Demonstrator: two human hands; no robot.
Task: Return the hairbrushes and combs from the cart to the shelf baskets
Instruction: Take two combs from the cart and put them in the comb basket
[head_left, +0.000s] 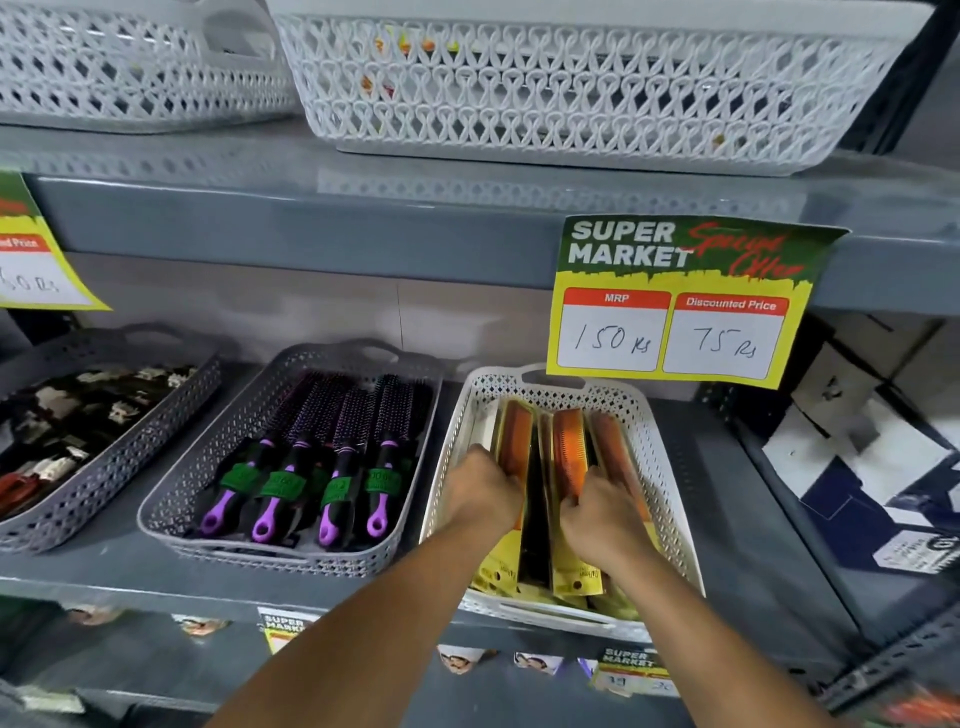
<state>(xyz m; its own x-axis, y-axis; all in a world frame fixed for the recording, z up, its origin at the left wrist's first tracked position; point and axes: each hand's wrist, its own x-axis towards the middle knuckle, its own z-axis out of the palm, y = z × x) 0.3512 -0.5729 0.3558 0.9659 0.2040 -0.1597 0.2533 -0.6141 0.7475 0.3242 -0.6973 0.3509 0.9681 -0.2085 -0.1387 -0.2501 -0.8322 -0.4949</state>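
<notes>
White lattice basket (655, 441) on the grey shelf (104, 566) contains the packaged orange combs (569, 447), stood on edge. I see my left hand (483, 491) and right hand (597, 514) both inside it, fingers curled onto the packs. Purple-handled hairbrushes (332, 467) lie in the adjacent grey basket (171, 493).

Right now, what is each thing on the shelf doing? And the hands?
White basket: on the shelf, packed combs standing on edge inside.
Combs: in yellow packs, both hands among them.
Left hand: inside the white basket, fingers pressed on a comb pack.
Right hand: gripping a comb pack.
Grey basket: holds four purple-handled hairbrushes, lying flat.
Price sign: hanging from the upper shelf.
</notes>
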